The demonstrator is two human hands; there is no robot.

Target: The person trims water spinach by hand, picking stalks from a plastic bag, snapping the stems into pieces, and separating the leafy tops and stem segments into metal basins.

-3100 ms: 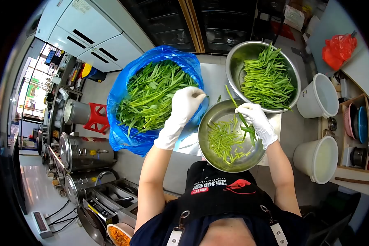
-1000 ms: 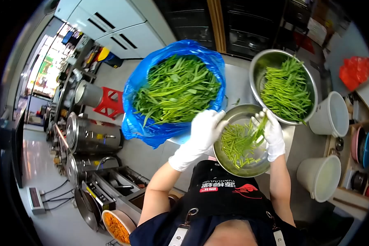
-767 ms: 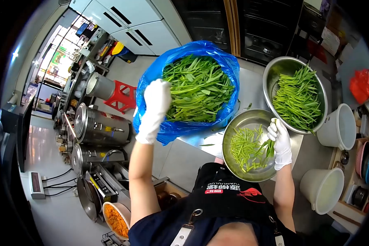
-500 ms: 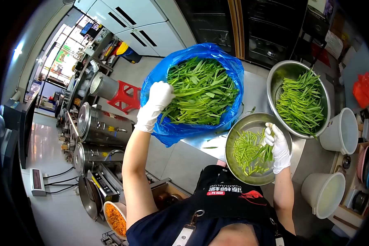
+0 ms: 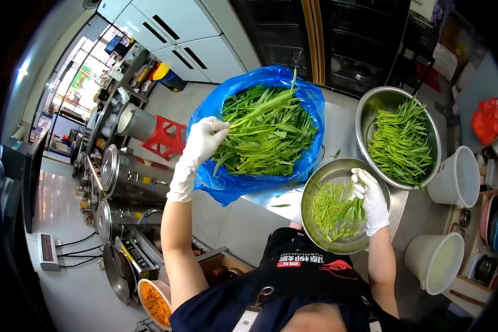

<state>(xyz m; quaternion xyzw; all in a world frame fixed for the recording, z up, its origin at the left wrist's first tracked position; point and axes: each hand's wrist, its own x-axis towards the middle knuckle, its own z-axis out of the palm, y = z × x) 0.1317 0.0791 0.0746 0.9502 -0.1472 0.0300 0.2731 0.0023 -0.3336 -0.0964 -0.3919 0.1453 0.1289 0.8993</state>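
Note:
My gloved left hand (image 5: pixel 205 139) pinches a stalk of water spinach (image 5: pixel 260 110) by its stem end, with the leafy tip pointing up and away. It is above a blue plastic bag (image 5: pixel 205 108) full of loose water spinach. My gloved right hand (image 5: pixel 369 198) is closed on a small bunch of water spinach (image 5: pixel 355 209), held over a steel basin (image 5: pixel 346 248). Short pale green stem pieces (image 5: pixel 327 211) lie in that basin. Behind it, a second steel bowl (image 5: pixel 364 119) contains a heap of water spinach with stems lined up (image 5: pixel 401 144).
Bag and basins stand on a metal table (image 5: pixel 333 130). Two white buckets (image 5: pixel 436 263) are at the right. A red stool (image 5: pixel 165 137) and large steel pots (image 5: pixel 133 174) are at the left, near a tub of shredded orange food (image 5: pixel 156 303).
My left hand has lifted a stalk of water spinach out of the heap, its tip now raised over the bag. My right hand stays over the basin with its bunch.

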